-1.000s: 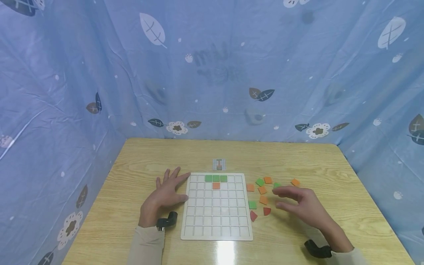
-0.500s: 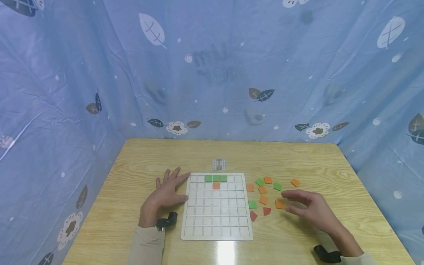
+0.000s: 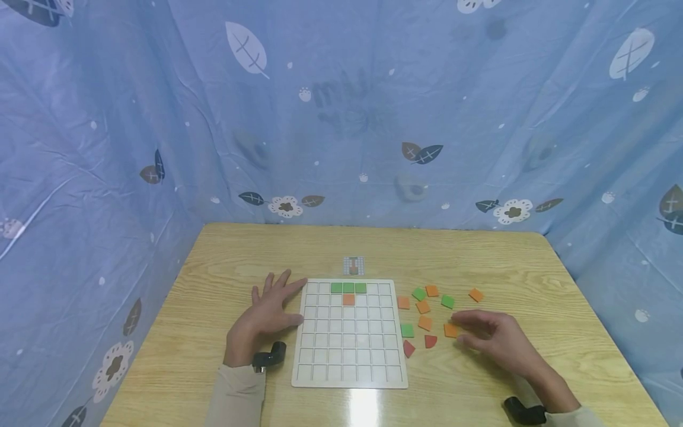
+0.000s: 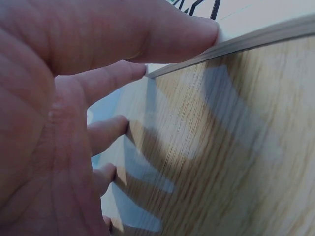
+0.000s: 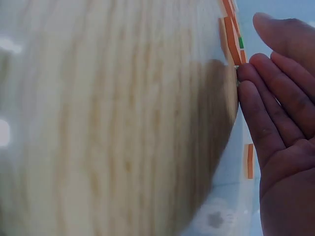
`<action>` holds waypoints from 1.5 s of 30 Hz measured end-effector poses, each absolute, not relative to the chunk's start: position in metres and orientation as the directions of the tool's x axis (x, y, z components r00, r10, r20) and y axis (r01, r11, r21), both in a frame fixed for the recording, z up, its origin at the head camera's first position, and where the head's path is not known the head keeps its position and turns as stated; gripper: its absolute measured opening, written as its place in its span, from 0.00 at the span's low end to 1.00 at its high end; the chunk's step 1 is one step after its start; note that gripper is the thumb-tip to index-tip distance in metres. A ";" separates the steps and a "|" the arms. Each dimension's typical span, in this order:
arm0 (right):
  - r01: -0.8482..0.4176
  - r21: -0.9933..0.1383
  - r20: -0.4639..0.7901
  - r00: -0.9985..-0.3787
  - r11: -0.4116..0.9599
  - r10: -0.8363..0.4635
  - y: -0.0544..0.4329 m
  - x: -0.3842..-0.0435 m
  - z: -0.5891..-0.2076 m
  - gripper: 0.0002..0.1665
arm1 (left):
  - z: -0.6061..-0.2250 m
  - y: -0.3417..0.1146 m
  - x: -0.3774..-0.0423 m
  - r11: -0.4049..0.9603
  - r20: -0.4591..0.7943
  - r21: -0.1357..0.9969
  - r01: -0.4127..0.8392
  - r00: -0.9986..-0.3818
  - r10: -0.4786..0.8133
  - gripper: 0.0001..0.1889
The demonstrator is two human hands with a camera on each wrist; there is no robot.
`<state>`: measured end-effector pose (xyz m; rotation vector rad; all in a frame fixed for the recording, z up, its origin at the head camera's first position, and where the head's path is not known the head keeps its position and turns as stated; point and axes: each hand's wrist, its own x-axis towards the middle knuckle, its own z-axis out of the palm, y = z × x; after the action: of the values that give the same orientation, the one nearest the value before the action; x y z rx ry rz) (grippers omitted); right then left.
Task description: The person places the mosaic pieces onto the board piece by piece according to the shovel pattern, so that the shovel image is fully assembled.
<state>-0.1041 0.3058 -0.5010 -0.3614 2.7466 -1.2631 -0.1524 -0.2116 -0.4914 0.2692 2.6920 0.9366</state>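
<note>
A white grid board point(image 3: 341, 356) lies on the table. Three green tiles point(image 3: 348, 287) fill the middle of its far row, with one orange tile point(image 3: 348, 299) below the centre one. My left hand point(image 3: 267, 311) rests by the board's left edge, fingers spread; in the left wrist view its thumb point(image 4: 177, 39) touches the board's side. To the right, my right hand point(image 3: 498, 338) is low over the table, thumb and fingers apart, holding nothing. Its fingertips are right at a loose orange square tile point(image 3: 450, 330), also visible as an orange tile point(image 5: 231, 42) beyond the fingertips in the right wrist view.
Several loose orange and green tiles lie between board and right hand, including a green tile point(image 3: 447, 301) and a far orange tile point(image 3: 476, 295). Two red quarter-round pieces point(image 3: 430, 341) lie nearer. A small pattern card point(image 3: 354, 265) sits behind the board. A blue curtain point(image 3: 341, 118) surrounds the table.
My right hand has drawn back to the right, uncovering a green tile and the orange tile at its fingertips, then lowered slightly toward the orange one. The left hand stays put.
</note>
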 end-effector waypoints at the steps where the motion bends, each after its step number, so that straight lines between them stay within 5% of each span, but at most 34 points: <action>1: -0.177 -0.757 0.017 -0.968 0.629 -0.252 0.305 -0.104 -0.501 0.22 | -0.492 -0.212 -0.152 0.773 -0.199 0.629 0.083 -0.944 0.263 0.46; 30: -0.350 -0.579 0.224 -0.937 0.737 -0.269 0.297 -0.103 -0.511 0.25 | -0.491 -0.213 -0.152 0.771 -0.197 0.630 0.089 -0.942 0.270 0.47; 45: -0.325 -0.628 0.188 -0.945 0.707 -0.268 0.296 -0.103 -0.501 0.21 | -0.492 -0.212 -0.151 0.756 -0.184 0.648 0.096 -0.943 0.278 0.47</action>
<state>-0.1035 0.2958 -0.5011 -0.5185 2.9783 -1.1215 -0.1511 -0.2119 -0.4916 0.2920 2.6855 0.9689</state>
